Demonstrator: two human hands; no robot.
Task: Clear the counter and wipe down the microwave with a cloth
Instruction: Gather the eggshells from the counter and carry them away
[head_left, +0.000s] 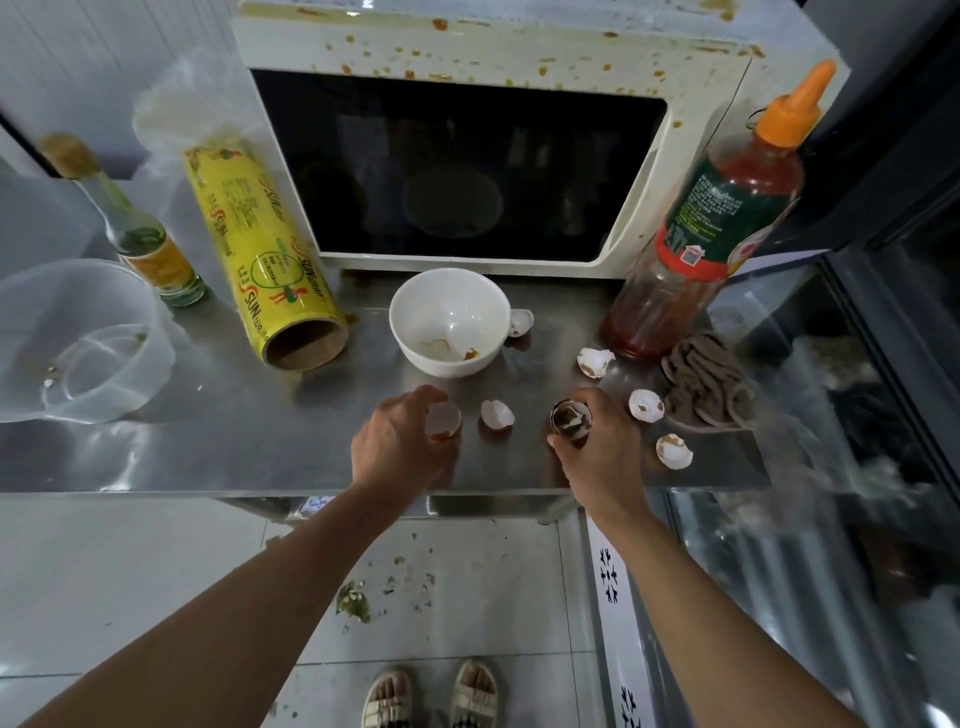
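Note:
A cream microwave (519, 57) spattered with brown stains stands at the back of the steel counter (234, 431). Several broken eggshells lie in front of it. My left hand (400, 441) closes its fingers around one eggshell half (444, 420) resting on the counter. My right hand (597, 447) grips a stack of eggshell pieces (570, 418), lifted slightly. A loose shell (497, 414) lies between my hands. More shells (647, 405) lie to the right, beside a crumpled brown cloth (706, 382). A white bowl (449, 291) with egg residue sits before the microwave door.
A yellow cling-film roll (260, 249) lies left of the bowl, with a glass bottle (140, 234) and clear plastic container (78, 343) further left. A chili sauce bottle (727, 208) stands at the right. Crumbs litter the tiled floor (156, 561) below.

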